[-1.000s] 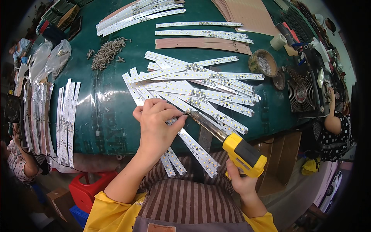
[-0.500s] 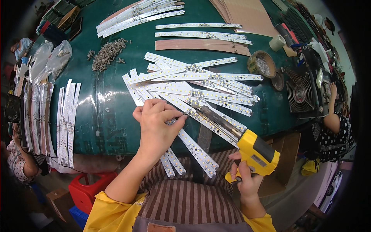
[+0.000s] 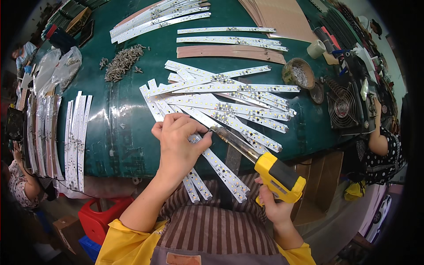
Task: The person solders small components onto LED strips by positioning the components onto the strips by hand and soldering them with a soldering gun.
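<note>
My right hand (image 3: 277, 209) is wrapped round the handle of a yellow and black soldering gun (image 3: 279, 177). The gun's long metal nose points up and left, and its dark tip is right beside the fingertips of my left hand (image 3: 177, 138). That hand is closed in a pinch over the white LED strips (image 3: 223, 170); a small dark bit shows at its fingertips, too small to name. Beyond my hands, a loose crisscross pile of LED strips (image 3: 238, 88) with small yellow squares and dark components covers the middle of the green table (image 3: 132, 132).
A heap of small metal parts (image 3: 123, 62) lies at the far left, near clear plastic bags (image 3: 66, 66). More strips (image 3: 77, 137) line the left. On the right are a round bowl (image 3: 299, 73) and a fan (image 3: 343, 108). A red stool (image 3: 95, 221) stands below the table; other people work at both sides.
The soldering gun in my right hand has moved left and slightly down, bringing its tip to the left fingertips. My left hand has stayed in place.
</note>
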The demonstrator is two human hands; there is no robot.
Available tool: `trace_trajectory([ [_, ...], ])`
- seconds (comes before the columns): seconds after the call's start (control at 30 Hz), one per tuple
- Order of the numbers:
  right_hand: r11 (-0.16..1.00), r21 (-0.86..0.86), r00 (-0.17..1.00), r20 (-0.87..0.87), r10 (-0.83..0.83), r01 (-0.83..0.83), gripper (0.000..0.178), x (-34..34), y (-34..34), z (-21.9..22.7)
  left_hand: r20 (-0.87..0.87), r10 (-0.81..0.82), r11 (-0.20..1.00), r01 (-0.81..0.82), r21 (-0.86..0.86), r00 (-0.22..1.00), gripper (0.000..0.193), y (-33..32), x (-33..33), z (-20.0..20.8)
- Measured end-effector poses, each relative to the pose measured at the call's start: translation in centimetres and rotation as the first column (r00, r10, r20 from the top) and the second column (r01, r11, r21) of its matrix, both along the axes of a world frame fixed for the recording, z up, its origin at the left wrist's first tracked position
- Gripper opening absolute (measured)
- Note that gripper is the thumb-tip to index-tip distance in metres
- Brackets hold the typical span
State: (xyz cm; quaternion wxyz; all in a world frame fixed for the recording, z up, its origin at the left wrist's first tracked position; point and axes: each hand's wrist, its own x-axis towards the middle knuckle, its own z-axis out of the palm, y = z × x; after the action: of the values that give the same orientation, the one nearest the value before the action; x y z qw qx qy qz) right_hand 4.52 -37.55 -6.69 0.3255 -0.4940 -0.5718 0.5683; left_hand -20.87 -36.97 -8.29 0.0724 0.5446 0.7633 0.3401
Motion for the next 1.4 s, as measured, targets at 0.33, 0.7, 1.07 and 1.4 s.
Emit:
trace_trajectory([
  [0.33,0.999,0.041,0.998,0.065,-0.012,0.009,0.025,-0.3,0.3,0.1,0.026,-0.005,1.0,0.005,0.004,1.0,0.012,0.0,-0.1,-0.1],
  [0.7,0.988,0.153,0.998,-0.069,-0.005,0.016,0.029,0.4,0.0,0.0,0.009,0.003,1.0,-0.003,0.004,1.0,0.012,0.1,0.0,0.0],
  [1.07,0.925,0.321,0.952,0.158,-0.264,0.203,0.045,0.7,0.8,-2.3,0.021,0.002,1.0,-0.002,0.001,1.0,0.013,0.0,-0.1,-0.2],
  [1.4,0.841,0.532,0.913,0.286,-0.292,0.102,0.047,0.1,1.4,-3.1,0.023,-0.005,0.999,0.004,0.032,1.0,0.013,-0.1,-0.2,-0.2],
])
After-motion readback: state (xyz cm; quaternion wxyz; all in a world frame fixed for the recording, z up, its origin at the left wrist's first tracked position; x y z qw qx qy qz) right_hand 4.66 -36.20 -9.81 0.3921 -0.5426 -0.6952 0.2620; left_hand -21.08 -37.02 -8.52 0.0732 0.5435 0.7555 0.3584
